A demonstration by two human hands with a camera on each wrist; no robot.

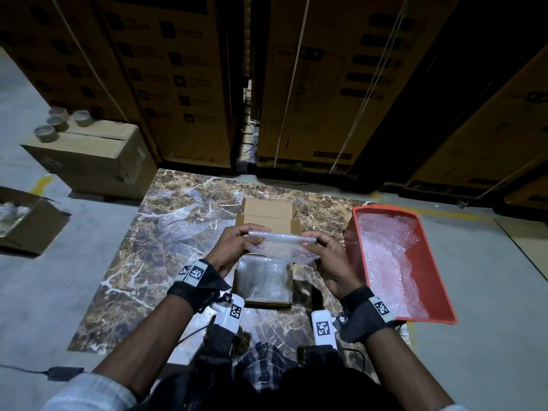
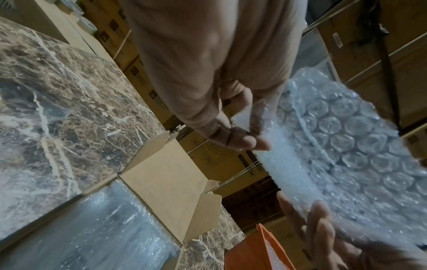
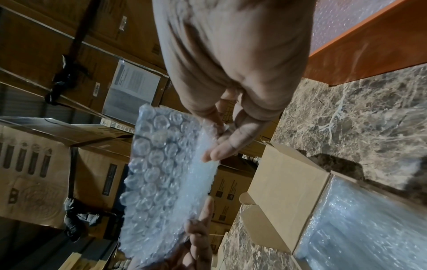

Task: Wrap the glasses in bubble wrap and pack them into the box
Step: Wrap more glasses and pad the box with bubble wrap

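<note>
Marble table under box, red tray.

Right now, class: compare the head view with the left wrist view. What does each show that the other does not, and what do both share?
Only the head view shows the three brown tape rolls on a closed cardboard carton, and the whole orange plastic bin lined with bubble wrap.

Only the left wrist view shows the wrap's large round bubbles close up and the left fingers pinching its edge.

Both show the clear bubble-wrapped flat piece held by the left hand and right hand above the open small cardboard box on the brown marble table.
</note>
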